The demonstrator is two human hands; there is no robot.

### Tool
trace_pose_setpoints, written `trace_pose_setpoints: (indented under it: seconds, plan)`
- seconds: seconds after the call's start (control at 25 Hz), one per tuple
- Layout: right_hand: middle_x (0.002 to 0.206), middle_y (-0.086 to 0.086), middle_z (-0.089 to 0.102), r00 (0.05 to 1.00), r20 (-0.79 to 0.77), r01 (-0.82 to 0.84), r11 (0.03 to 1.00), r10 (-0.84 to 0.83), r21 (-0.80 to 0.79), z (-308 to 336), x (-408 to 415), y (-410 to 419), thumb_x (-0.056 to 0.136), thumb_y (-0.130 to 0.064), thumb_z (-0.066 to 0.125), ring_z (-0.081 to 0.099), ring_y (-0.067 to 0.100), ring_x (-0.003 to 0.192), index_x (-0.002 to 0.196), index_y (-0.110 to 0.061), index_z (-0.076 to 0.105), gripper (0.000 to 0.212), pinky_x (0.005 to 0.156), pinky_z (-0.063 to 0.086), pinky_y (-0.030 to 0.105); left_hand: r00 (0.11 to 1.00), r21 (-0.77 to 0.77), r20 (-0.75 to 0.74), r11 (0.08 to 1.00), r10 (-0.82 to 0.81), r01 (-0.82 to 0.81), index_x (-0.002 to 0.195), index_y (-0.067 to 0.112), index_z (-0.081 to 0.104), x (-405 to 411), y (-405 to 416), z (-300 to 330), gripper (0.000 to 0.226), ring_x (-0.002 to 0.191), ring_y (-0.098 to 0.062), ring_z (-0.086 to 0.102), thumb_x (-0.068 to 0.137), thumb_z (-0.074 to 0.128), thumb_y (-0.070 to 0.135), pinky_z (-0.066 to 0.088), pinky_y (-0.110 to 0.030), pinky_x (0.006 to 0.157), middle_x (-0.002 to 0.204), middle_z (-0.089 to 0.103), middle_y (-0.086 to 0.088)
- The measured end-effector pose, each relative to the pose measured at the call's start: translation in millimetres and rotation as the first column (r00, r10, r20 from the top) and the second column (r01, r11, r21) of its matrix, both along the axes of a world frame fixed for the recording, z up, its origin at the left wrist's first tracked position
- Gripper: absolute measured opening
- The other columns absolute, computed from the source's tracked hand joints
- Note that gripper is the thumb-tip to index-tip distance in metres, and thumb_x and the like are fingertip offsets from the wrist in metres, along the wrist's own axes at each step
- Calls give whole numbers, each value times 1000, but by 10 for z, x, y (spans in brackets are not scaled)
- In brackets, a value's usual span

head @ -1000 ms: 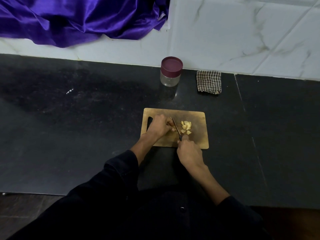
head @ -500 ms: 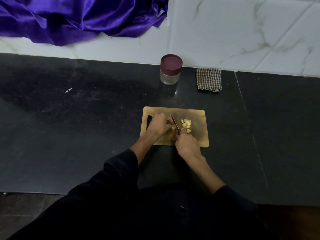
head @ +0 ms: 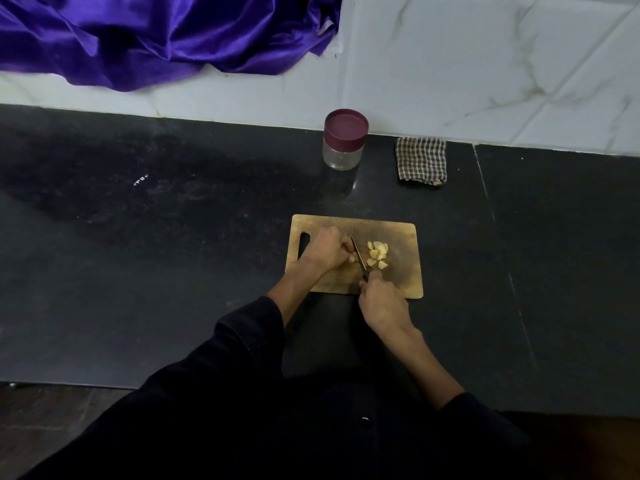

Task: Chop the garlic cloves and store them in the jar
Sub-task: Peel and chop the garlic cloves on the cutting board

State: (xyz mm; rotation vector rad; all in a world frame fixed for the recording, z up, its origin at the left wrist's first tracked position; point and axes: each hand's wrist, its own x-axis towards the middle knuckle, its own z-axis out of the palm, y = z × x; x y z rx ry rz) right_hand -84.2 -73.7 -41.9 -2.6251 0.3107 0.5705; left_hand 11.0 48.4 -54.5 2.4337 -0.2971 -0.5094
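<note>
Right grip (head: 381, 299) wrapped round knife (head: 358, 256); left grip (head: 323, 252) curled, pinning a clove, hidden beneath. Chopped garlic (head: 377, 254) piled on board (head: 401, 271). Mid-chop. Next, probably: slice down clear of fingers. Jar (head: 344, 140) lidded, well apart.

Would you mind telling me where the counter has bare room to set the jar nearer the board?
Bare counter lies left of the cutting board, and between board and jar. The board is crowded: both hands, knife, garlic pieces.
</note>
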Motion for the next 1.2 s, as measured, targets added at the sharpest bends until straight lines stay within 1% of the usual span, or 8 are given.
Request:
trace_pose_setpoints:
  seconds: [0.08,0.24,0.32,0.56,0.76,0.96,1.08,1.2]
  plan:
    - [97,6,60,1000,-10,2,1000,-2,-8,13,37,9,105,-26,42,61,24,87,119,-11,49,22,71,48,40,1000,-1,-9,1000,5,-5,97,10,75,16,-2,-8,17,92,-13,66,80,73,11,54,-34,88,100,73,-2]
    - [109,13,66,999,-50,-9,1000,8,-19,13,117,51,104,-21,44,65,29,98,123,-8,49,24,77,51,40,1000,-25,22,1000,-12,13,97,8,74,3,19,-18,17,94,-13,65,80,73,10,53,-33,90,101,72,-2]
    - [111,13,66,998,-57,-6,1000,6,-14,-4,135,61,104,-22,43,65,30,100,123,-8,49,24,80,52,41,998,-36,57,999,-1,3,98,7,74,-31,21,2,17,95,-13,65,80,73,9,52,-31,91,102,72,-3]
    - [102,9,64,999,-38,-7,1000,8,6,-41,-66,-53,106,-29,40,63,25,92,116,-12,49,21,74,49,41,998,-51,61,999,22,-19,99,10,74,-49,15,-35,17,88,-10,64,82,71,10,54,-28,86,101,72,-1]
    - [99,5,58,999,-35,-5,1000,6,29,-56,-181,-124,106,-31,40,63,26,95,115,-13,49,22,80,53,46,998,-61,56,998,14,-10,99,10,74,-66,13,-41,15,82,-8,62,85,68,10,52,-24,80,96,72,-2]
    - [104,9,64,997,-71,40,996,-35,77,-54,-127,-136,106,-32,40,64,26,96,118,-14,51,24,85,54,49,997,-34,47,998,-53,55,98,12,73,-32,45,-30,14,88,-10,61,85,68,12,51,-28,85,99,70,-2]
    - [103,8,61,995,-100,22,998,-15,62,-23,-99,-125,106,-30,40,61,25,96,119,-12,50,25,81,51,44,996,-14,58,998,-68,69,98,12,72,-34,32,-41,13,87,-10,59,86,67,12,49,-26,82,99,68,-2]
    - [102,6,59,988,-156,28,993,-10,113,56,-26,-158,106,-28,41,60,22,93,123,-11,51,27,80,51,41,995,-23,83,998,-63,65,95,11,72,-49,27,-69,11,84,-9,58,86,67,11,47,-25,79,97,69,-4]
